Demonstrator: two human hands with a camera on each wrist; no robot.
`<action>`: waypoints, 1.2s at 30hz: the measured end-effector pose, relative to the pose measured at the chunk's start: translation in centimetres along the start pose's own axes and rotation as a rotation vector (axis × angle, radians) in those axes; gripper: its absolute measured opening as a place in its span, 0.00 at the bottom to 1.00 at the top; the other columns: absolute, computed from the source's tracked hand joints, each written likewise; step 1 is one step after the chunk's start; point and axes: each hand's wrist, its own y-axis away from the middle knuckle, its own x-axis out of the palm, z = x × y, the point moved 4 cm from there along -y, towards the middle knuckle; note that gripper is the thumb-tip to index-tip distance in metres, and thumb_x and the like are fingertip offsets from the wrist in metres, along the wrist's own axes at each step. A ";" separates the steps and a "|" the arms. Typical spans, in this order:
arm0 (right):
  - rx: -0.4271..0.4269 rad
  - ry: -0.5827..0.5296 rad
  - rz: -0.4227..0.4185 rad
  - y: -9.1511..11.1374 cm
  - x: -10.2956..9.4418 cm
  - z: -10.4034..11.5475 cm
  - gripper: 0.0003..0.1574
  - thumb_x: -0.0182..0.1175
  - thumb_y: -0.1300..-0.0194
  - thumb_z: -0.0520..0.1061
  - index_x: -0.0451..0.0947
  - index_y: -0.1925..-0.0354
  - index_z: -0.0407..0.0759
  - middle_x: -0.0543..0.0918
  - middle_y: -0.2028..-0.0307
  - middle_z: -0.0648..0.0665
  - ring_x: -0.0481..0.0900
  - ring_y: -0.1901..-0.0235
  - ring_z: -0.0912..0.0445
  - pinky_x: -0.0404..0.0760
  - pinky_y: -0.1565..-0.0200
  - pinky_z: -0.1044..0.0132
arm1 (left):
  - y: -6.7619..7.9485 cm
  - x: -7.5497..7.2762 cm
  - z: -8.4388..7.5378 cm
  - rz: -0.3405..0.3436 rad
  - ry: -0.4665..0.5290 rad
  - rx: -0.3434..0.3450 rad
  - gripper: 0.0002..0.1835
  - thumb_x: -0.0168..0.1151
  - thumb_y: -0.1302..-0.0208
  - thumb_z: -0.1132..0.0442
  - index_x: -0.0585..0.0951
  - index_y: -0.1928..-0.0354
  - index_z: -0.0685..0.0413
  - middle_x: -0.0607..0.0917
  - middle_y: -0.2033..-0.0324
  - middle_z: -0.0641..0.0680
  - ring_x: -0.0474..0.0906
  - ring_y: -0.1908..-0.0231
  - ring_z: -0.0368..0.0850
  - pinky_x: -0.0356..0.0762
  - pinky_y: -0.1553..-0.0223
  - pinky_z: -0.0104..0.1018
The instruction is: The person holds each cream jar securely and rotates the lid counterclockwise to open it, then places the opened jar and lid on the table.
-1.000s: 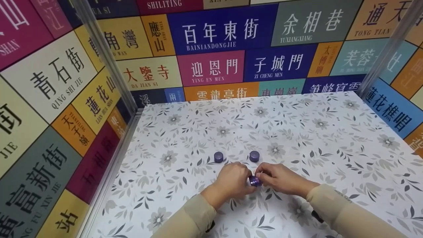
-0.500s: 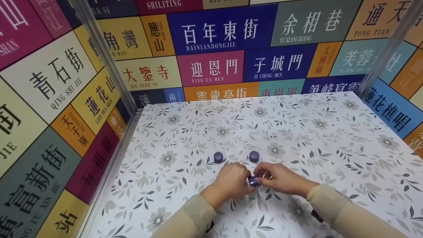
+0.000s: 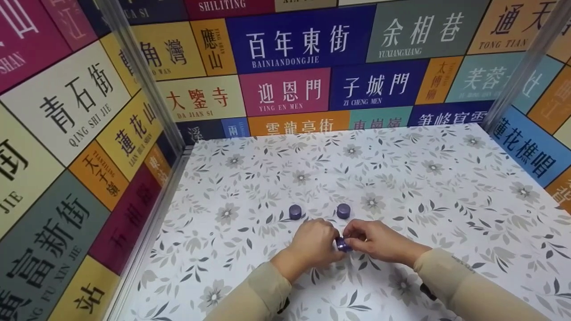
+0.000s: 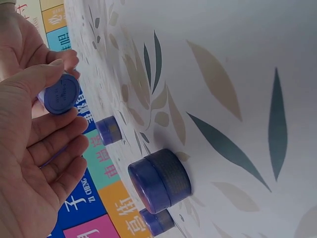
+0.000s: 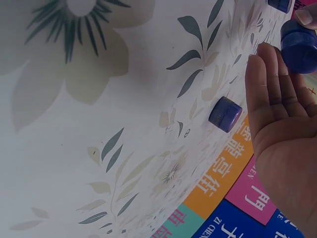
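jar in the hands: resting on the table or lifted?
Lifted. In the left wrist view, a blue wall sign shows between the purple jar, held in the left hand, and the tabletop.

The jars point(image 4: 161, 181) are purple, the tabletop point(image 3: 446, 196) grey-flowered white.

1. Left hand point(image 3: 310, 243) partly covers the purple jar point(image 3: 342, 244) it grips.
2. Lettering point(image 4: 62, 92) on its base: too small to read.
3. Beyond the right hand point(image 5: 282, 131), another jar point(image 5: 281, 4) is cropped at top.
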 end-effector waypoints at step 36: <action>0.020 -0.051 -0.018 -0.2 0.2 -0.3 0.05 0.61 0.32 0.40 0.79 0.58 0.46 0.84 0.63 0.51 0.83 0.71 0.59 0.81 0.71 0.64 | 0.1 0.1 0.0 -0.027 0.017 0.008 0.20 0.72 0.52 0.39 0.78 0.83 0.43 0.73 0.84 0.42 0.71 0.80 0.41 0.72 0.75 0.36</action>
